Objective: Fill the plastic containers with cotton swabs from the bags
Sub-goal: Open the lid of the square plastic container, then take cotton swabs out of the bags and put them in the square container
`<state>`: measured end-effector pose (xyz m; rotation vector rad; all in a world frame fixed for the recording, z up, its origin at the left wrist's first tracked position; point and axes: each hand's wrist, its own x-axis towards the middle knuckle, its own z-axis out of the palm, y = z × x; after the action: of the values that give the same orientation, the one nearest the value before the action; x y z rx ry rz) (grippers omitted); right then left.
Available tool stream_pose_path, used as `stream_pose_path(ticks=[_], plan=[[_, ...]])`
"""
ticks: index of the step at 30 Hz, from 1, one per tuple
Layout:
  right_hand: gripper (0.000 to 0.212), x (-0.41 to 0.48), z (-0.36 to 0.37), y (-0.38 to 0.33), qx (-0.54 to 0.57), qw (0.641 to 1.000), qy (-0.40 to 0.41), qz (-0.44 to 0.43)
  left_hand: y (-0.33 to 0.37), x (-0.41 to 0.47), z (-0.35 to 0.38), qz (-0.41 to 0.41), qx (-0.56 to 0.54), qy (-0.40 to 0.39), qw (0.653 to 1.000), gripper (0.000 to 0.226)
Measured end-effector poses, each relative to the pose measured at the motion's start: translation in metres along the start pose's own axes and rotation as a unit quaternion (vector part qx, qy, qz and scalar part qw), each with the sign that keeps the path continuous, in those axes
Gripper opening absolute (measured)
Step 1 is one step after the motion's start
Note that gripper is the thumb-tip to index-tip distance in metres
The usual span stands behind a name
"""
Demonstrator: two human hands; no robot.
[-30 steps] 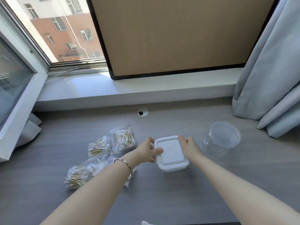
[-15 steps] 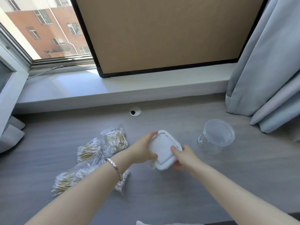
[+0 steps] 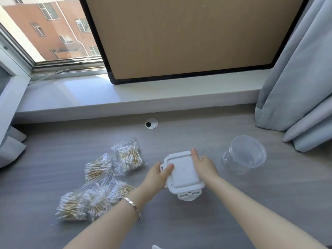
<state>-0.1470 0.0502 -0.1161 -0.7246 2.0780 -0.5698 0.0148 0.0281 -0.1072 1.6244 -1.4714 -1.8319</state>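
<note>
A square white container point(image 3: 185, 174) with a clip-on lid rests on the grey desk point(image 3: 269, 194); its near latch flap sticks out open. My left hand point(image 3: 158, 174) grips its left side, thumb on the lid. My right hand point(image 3: 204, 165) holds its right side, fingers reaching to the far corner. A round clear container point(image 3: 246, 155) with its lid on stands to the right. Several clear bags of cotton swabs point(image 3: 100, 182) lie in a loose heap to the left.
A white window sill point(image 3: 125, 97) runs along the back of the desk, with a round cable hole point(image 3: 151, 123) just in front of it. A grey curtain point(image 3: 301, 87) hangs down onto the desk at the right. An open window frame juts in at far left.
The square container was tilted up between my hands half a second ago; now it sits flat again, turned slightly, with its near latch flap open.
</note>
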Motion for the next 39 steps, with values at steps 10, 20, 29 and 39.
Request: stream_pose_path(ticks=[10, 20, 29, 39], plan=[[0.016, -0.049, -0.058, -0.041, 0.094, 0.975, 0.026, -0.202, 0.053, -0.011, -0.010, 0.172, 0.094, 0.171, 0.966, 0.027], [0.023, -0.031, -0.119, 0.012, -0.192, 0.747, 0.365, -0.521, 0.061, 0.002, -0.003, 0.138, 0.163, 0.109, 0.971, 0.018], [0.030, -0.032, -0.106, 0.035, -0.323, 0.884, 0.199, -0.275, 0.026, 0.026, -0.049, -0.009, 0.398, 0.258, 0.880, 0.050], [0.012, -0.057, -0.089, -0.043, -0.236, 0.882, 0.142, -0.383, 0.005, 0.039, -0.072, -0.114, 0.298, 0.315, 0.894, 0.090]])
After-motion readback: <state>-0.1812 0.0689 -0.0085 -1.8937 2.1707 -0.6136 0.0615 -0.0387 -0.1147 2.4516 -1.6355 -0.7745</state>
